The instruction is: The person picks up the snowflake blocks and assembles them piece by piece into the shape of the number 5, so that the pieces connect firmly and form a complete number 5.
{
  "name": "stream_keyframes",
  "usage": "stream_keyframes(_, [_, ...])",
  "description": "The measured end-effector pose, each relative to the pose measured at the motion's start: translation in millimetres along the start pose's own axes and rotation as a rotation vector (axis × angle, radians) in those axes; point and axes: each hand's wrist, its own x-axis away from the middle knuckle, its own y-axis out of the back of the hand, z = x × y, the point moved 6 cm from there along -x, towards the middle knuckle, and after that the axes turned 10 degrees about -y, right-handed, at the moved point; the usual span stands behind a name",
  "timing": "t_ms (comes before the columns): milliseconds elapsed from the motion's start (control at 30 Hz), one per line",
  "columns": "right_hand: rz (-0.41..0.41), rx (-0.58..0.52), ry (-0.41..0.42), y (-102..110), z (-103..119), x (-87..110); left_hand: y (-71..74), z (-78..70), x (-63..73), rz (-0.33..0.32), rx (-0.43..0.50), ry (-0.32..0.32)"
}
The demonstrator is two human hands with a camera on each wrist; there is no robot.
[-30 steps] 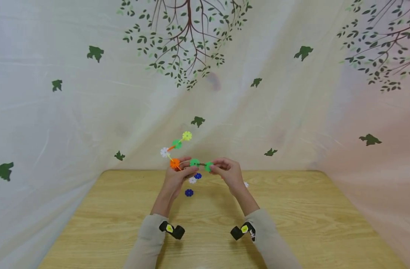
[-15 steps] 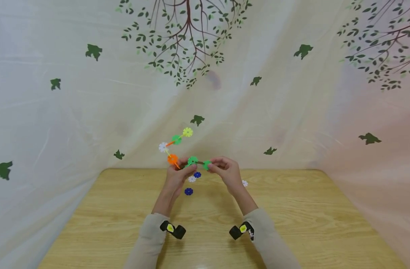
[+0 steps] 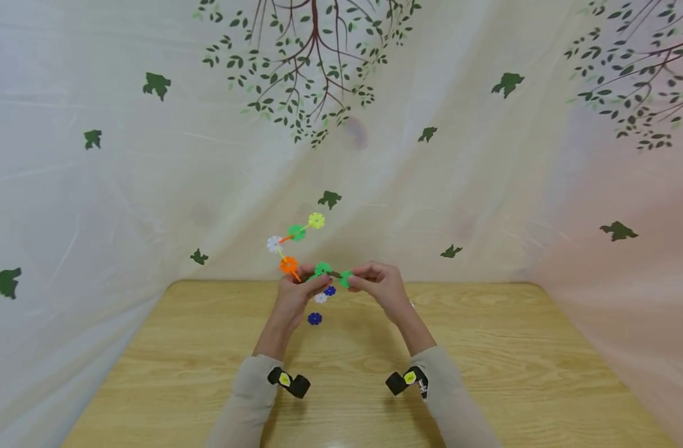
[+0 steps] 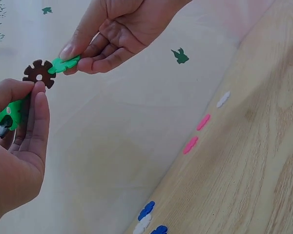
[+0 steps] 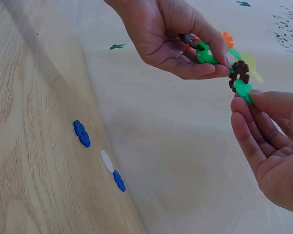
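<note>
My left hand (image 3: 291,302) grips a chain of interlocking notched plastic discs in front of the far table edge. From it the chain rises through an orange disc (image 3: 288,265), a white disc (image 3: 274,244) and a green disc (image 3: 297,233) to a yellow disc (image 3: 316,220). The left thumb and fingers pinch at a brown disc (image 4: 31,72), with another green disc (image 3: 322,268) beside them. Between thumb and fingers, my right hand (image 3: 387,295) pinches a small green disc (image 4: 66,64) whose edge meets the brown one's rim. A black disc (image 5: 188,39) shows partly behind the left fingers.
Near the table's back edge lie a dark blue disc (image 3: 315,318), a white disc (image 3: 321,298) and another blue disc (image 3: 330,290). Two pink discs (image 4: 203,122) and a white disc (image 4: 223,99) lie farther right. A printed cloth (image 3: 386,186) hangs behind the wooden table (image 3: 487,361).
The chain's upper end has risen slightly over the last second. Both hands keep hold of their discs, with the right hand shifting a little to the right most recently.
</note>
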Motion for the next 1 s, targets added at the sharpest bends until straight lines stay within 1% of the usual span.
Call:
stream_keyframes(267, [0.002,-0.058,0.053,-2.8,3.6,1.0,-4.1,-1.3,0.0,0.011,-0.019,-0.035])
stream_keyframes(367, [-0.008,-0.069,0.047,-1.4,1.3,1.0,-6.6,-1.5,1.0,0.02,-0.028,-0.044])
stream_keyframes(467, [-0.021,-0.068,0.031,0.7,-1.8,0.4,-7.9,-1.3,1.4,0.023,-0.054,-0.04])
stream_keyframes(600, [-0.042,-0.049,-0.004,3.0,-4.9,-1.3,-5.6,-1.9,-0.5,0.06,-0.128,-0.017])
stream_keyframes(700, [-0.07,-0.031,-0.037,6.2,-7.0,-2.8,-0.3,-4.4,-4.3,0.102,-0.171,-0.002])
stream_keyframes(767, [-0.081,-0.022,-0.052,8.5,-8.0,-3.3,5.6,-7.4,-6.8,0.104,-0.188,0.009])
stream_keyframes(867, [-0.071,0.003,-0.069,11.1,-9.1,-3.5,17.7,-13.3,-9.2,0.053,-0.19,0.034])
stream_keyframes(1000, [-0.025,0.054,-0.094,12.9,-11.8,-3.5,37.8,-23.7,-8.9,-0.019,-0.264,0.044])
